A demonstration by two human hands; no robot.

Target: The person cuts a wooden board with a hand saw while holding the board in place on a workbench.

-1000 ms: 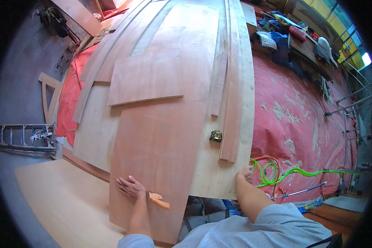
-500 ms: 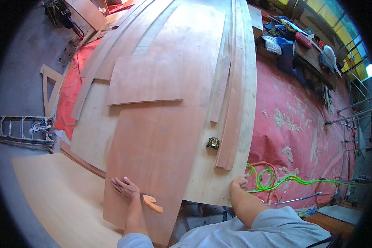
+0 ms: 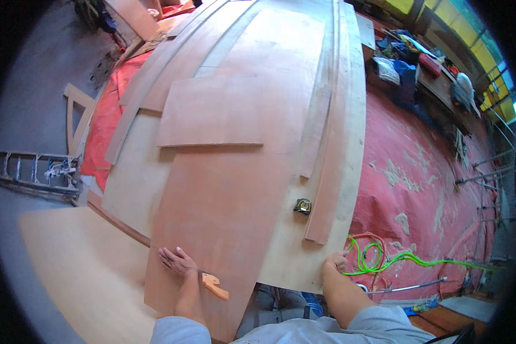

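Note:
My left hand lies flat with fingers spread on a long reddish-brown plywood panel, near its left edge. Just right of that wrist, an orange handle, shaped like a hand saw's, rests on the panel; no blade shows. At the near right corner of the pale plywood sheet underneath, my right hand has its fingers curled over the edge. A black and yellow tape measure sits on the pale sheet, left of a long narrow wood strip. A shorter plywood piece lies across the panel farther off.
Another pale sheet stands out low on the left, near a ladder and a triangular wooden frame. To the right, green hose coils over red sheeting. Clothes and tools crowd a bench at far right.
The whole view has shifted a little, so the boards appear farther right and lower. Both hands keep their places on the wood.

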